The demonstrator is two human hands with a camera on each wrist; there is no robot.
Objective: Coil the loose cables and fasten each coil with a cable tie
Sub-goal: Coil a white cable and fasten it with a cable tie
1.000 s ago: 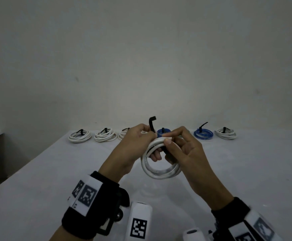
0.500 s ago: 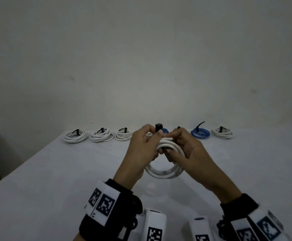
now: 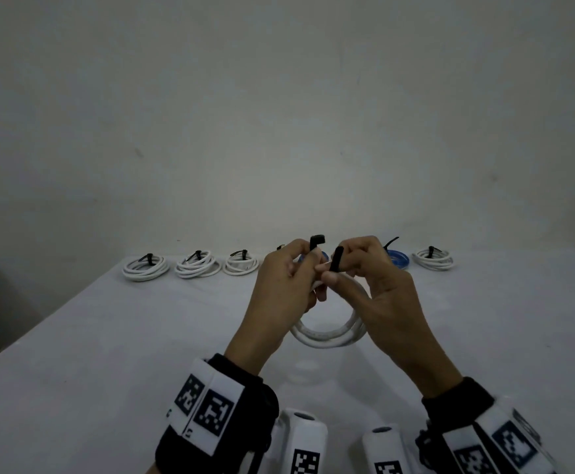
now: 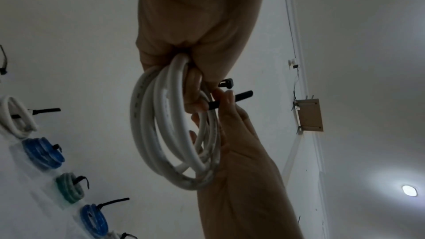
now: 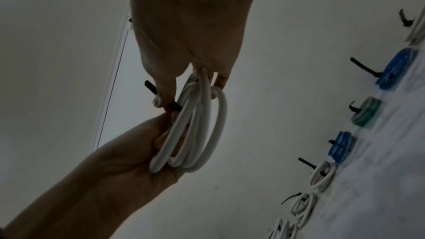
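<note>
A white cable coil (image 3: 330, 338) hangs upright above the table between both hands. My left hand (image 3: 289, 278) grips the top of the coil (image 4: 149, 124) and pinches the head end of a black cable tie (image 3: 317, 241) against it. My right hand (image 3: 375, 278) pinches the tie's tail (image 3: 336, 260) between thumb and forefinger just right of the head, with its other fingers through the coil (image 5: 200, 124). The tie (image 4: 242, 95) passes round the coil's strands. Its two ends stand apart and unjoined. The tail (image 5: 150, 87) sticks out past my right fingertips.
Along the table's far edge lies a row of tied coils: white ones (image 3: 146, 266) (image 3: 197, 265) (image 3: 241, 263), a blue one (image 3: 397, 260) and a white one (image 3: 433, 260). Others are hidden behind my hands. The grey table (image 3: 108, 336) ends at a left edge.
My right hand has brought the tie's tail from under the coil up beside the head end. Both hands and the coil have lifted slightly.
</note>
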